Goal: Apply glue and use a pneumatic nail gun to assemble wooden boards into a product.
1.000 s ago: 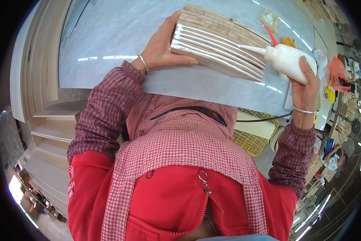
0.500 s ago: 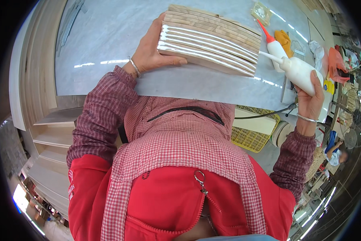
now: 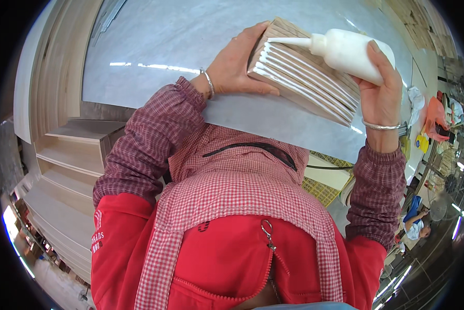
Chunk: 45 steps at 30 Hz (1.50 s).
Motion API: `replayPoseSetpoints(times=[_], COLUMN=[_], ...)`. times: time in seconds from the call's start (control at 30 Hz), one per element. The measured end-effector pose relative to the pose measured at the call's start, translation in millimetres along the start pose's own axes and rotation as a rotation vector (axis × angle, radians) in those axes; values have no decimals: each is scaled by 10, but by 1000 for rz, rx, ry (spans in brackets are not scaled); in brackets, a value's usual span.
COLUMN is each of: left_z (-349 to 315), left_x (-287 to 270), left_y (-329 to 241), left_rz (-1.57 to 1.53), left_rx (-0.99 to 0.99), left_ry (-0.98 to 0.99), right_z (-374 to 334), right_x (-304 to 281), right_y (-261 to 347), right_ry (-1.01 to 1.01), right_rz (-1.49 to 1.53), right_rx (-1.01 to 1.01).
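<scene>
At the far left, pale boards (image 3: pixel 59 72) stand in a row; their upper ends are cut off by the dark fisheye rim. Below them, an open-fronted wooden unit (image 3: pixel 72 152) is partly covered by the left sleeve (image 3: pixel 146 139). At the upper left of the tabletop (image 3: pixel 154 41), thin grey strips (image 3: pixel 108 18) run out at the rim; their material cannot be determined.

The left hand (image 3: pixel 242 67) grips the left end of a stack of wooden strips (image 3: pixel 309 85). Its thumb lies along the near side; the fingertips are hidden behind the stack. The stack is positioned above the tabletop's near edge, slanting down to the right; contact with the surface cannot be confirmed. White beads (image 3: pixel 304 72) run lengthwise along several strips. The rear strips are partly hidden by the bottle.

The white squeeze bottle (image 3: pixel 350 51) points its nozzle left, with the tip at the stack's left end; whether the tip touches wood is unclear. Below the tabletop edge, a yellow crate (image 3: pixel 318 192) is mostly covered.

The right hand (image 3: pixel 380 82) is closed around the bottle's base, thumb uppermost; the other fingers are largely concealed. At the far right, an orange-red bag (image 3: pixel 436 118), a fan (image 3: pixel 441 204) and a co-worker (image 3: pixel 415 226) appear small and distorted.
</scene>
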<state>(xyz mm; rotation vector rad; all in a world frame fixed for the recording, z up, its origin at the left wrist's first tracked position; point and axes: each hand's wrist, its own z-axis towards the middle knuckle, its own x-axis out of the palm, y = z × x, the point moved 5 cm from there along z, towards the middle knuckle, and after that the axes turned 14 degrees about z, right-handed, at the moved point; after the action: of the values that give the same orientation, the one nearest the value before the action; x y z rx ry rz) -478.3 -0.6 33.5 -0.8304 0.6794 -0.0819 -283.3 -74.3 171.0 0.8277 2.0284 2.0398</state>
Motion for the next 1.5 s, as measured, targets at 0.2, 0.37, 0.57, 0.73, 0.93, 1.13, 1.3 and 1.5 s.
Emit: replayPoseSetpoints(times=[0.2, 0.37, 0.57, 0.73, 0.93, 1.13, 1.3, 1.5], left_z=[6, -14, -50, -98, -143, -147, -83, -25], left_x=[-19, 36, 149, 231, 312, 299, 187, 23], left_y=[36, 161, 320, 422, 522, 533, 373, 112], left_rz=[-4, -2, -28, -72, -80, -47, -31, -42], left_rx=[2, -20, -40, -102, -174, -149, -51, -49], left_ry=[-4, 12, 43, 95, 148, 133, 46, 32], right_z=[45, 80, 12, -59, -148, -169, -6, 80], right_x=[-29, -402, -886, -1336, -1813, -1684, -976, -170], right_y=[-33, -20, 16, 52, 105, 60, -25, -60], right_ry=[-18, -85, -189, -274, -373, -441, -210, -47], right_rz=[-56, -115, -116, -129, -133, 1, 68, 36], right_rx=[-3, -5, 7, -4, 10, 16, 85, 70])
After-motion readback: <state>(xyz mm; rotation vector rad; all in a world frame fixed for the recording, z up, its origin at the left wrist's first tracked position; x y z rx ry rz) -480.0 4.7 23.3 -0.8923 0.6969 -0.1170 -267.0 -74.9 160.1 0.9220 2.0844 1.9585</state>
